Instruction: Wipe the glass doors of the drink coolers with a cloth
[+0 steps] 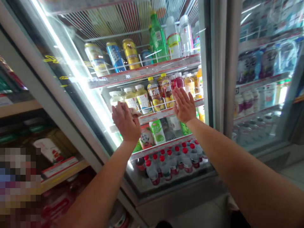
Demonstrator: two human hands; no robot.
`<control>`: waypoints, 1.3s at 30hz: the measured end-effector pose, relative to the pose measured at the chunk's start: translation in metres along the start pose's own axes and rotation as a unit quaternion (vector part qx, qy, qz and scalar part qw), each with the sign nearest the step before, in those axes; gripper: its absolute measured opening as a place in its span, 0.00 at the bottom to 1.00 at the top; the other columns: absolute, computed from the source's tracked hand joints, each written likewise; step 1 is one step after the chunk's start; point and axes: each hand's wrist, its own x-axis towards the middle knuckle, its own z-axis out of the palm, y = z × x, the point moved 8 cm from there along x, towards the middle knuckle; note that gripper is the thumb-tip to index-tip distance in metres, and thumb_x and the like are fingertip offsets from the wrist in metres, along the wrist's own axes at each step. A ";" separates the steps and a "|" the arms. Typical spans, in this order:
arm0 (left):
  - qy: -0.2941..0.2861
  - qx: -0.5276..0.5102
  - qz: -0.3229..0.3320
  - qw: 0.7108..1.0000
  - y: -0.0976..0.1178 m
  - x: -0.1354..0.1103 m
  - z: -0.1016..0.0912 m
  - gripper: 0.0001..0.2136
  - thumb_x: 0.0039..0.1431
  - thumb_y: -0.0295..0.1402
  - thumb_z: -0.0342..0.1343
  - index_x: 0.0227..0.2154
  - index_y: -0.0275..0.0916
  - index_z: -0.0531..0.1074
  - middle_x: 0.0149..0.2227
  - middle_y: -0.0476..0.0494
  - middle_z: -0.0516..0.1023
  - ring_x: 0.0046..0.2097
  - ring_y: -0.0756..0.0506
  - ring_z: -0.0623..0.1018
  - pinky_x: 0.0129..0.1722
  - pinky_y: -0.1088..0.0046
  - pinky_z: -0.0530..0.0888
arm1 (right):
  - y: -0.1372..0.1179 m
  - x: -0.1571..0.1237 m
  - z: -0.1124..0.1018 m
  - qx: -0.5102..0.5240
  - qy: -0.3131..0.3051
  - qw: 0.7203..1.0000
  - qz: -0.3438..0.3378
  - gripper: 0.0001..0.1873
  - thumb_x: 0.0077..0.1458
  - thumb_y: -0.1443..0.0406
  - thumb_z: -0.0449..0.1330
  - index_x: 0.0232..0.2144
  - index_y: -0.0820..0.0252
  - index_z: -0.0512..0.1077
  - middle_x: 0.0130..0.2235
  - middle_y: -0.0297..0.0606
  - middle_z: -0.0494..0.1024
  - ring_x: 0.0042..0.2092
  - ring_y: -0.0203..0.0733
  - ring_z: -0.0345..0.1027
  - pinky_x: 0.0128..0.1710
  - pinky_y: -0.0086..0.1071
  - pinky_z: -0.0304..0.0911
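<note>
Left hand (125, 125): up at the fridge door (206, 79), fingers bent and closed over a cloth (135, 111), right in front of the pale tea bottles (143, 99).
Cloth: light-coloured, between my left hand and the door, poking out near the thumb. Pretty sure it's a cloth, but my hand hides most of it.
Right hand (184, 107): palm turned to the door, fingers stretched out and a bit apart, just under the red drink (178, 80). The iced teas (154, 93) are off to its left.
Top shelf: blue can (115, 57) next to a gold can (131, 53), then a green bottle (158, 38) leaning in my tilted view.
Under the teas: green carton (157, 131) beside a red carton (146, 136).
Fridge bottom: a bunch of red-capped bottles (165, 167), all standing.
Light strip (59, 44): glowing bright down the left side.
Next door over: second fridge (229, 63), more drinks inside.
</note>
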 end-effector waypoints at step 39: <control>-0.129 0.071 0.166 0.975 -0.013 0.052 -0.004 0.28 0.68 0.33 0.48 0.69 0.33 0.60 0.73 0.33 0.53 0.76 0.37 0.42 0.74 0.48 0.45 | 0.003 -0.012 -0.005 0.024 0.138 0.990 -0.029 0.36 0.64 0.56 0.47 0.72 0.53 0.57 0.70 0.38 0.62 0.73 0.45 0.52 0.72 0.47 0.46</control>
